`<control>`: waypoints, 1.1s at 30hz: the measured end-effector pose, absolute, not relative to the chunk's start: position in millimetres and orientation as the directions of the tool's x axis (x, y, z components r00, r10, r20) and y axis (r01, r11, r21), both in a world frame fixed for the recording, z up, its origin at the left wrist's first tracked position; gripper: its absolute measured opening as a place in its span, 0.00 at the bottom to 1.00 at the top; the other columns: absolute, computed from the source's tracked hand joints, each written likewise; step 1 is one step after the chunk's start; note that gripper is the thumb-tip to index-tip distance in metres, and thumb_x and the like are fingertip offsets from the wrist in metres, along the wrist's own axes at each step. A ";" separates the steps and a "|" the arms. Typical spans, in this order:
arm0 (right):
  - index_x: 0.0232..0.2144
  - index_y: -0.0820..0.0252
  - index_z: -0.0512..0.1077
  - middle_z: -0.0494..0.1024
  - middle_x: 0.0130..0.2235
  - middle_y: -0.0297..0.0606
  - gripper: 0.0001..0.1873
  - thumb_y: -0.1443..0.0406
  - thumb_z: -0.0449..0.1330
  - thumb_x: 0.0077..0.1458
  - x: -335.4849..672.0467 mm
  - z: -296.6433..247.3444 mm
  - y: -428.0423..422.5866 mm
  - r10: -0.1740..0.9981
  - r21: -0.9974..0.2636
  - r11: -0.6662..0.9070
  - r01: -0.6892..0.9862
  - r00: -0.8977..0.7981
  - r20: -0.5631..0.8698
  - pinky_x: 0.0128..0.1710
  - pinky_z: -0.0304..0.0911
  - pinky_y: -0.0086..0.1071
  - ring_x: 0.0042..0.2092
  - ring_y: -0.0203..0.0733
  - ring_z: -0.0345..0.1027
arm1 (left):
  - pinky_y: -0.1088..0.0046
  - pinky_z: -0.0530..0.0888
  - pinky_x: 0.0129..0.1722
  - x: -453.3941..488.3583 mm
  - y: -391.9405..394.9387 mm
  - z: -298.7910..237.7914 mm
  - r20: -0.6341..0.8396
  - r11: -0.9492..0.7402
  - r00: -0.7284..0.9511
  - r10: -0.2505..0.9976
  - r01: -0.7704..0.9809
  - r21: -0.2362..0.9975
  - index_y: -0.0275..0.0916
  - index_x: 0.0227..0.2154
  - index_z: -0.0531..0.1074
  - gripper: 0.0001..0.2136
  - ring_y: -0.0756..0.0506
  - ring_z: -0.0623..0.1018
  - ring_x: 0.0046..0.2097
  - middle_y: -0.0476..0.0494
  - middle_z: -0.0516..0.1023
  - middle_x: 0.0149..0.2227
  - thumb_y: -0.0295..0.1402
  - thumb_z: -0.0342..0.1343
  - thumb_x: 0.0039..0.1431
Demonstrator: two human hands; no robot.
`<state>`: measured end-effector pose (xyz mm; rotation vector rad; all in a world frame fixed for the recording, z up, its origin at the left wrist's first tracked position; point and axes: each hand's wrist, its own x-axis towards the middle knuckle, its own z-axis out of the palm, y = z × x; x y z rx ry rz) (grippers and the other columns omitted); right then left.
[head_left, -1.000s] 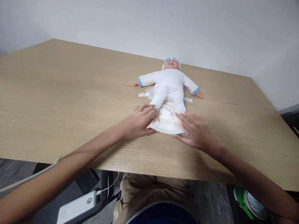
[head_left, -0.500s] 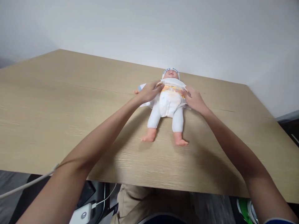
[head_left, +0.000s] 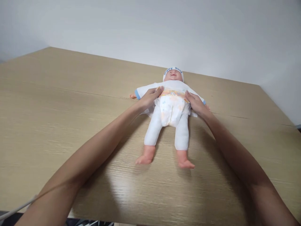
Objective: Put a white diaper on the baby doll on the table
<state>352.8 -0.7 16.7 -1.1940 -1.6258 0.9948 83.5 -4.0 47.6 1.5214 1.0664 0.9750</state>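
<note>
I saw a pale wall (head_left: 117,28) behind the wood-grained table (head_left: 70,131); a whitish cable (head_left: 17,208) ran by its near edge.

The doll (head_left: 182,133) is lying on its back on the table (head_left: 70,110), its feet pointing toward the near side and its head near the far edge. A wall (head_left: 150,34) is standing behind. The diaper (head_left: 171,110) is going over the doll's tummy and between its legs. The left hand (head_left: 151,96) is holding the diaper's top left corner, and the right hand (head_left: 196,102) is holding the top right one.
</note>
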 end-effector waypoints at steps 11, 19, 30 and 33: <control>0.32 0.53 0.68 0.74 0.29 0.34 0.28 0.39 0.53 0.73 367.6 12.9 -75.7 0.926 -0.664 0.344 0.664 -0.121 0.358 0.36 0.63 0.37 0.32 0.44 0.67 | 0.68 0.74 0.33 69.2 -43.3 43.9 -0.301 0.282 0.245 0.922 0.111 0.953 0.39 0.35 0.81 0.27 0.40 0.82 0.35 0.40 0.85 0.32 0.63 0.67 0.58; 0.43 0.55 0.77 0.83 0.45 0.47 0.12 0.55 0.59 0.69 414.5 -8.0 -121.2 0.875 -0.438 0.359 0.824 -0.135 0.464 0.48 0.71 0.46 0.45 0.54 0.77 | 0.61 0.74 0.47 68.1 -58.1 66.1 0.267 -0.171 -0.053 0.962 0.646 0.744 0.43 0.41 0.75 0.15 0.39 0.80 0.44 0.41 0.84 0.45 0.49 0.55 0.75; 0.31 0.52 0.72 0.81 0.34 0.39 0.21 0.44 0.69 0.55 413.4 -1.7 -123.6 0.977 -0.628 0.104 0.771 0.037 0.208 0.39 0.66 0.40 0.38 0.50 0.74 | 0.48 0.67 0.65 149.2 -63.3 86.4 0.408 -0.756 0.640 0.651 0.593 0.278 0.40 0.47 0.81 0.17 0.30 0.73 0.61 0.34 0.80 0.55 0.47 0.55 0.73; 0.29 0.52 0.71 0.80 0.33 0.39 0.23 0.42 0.69 0.54 415.8 -1.1 -124.9 0.988 -0.645 0.070 0.761 0.038 0.152 0.36 0.63 0.38 0.37 0.49 0.72 | 0.45 0.66 0.63 154.6 -67.0 81.6 0.385 -0.739 0.642 0.664 0.644 0.200 0.39 0.49 0.82 0.17 0.27 0.72 0.61 0.32 0.81 0.55 0.46 0.58 0.70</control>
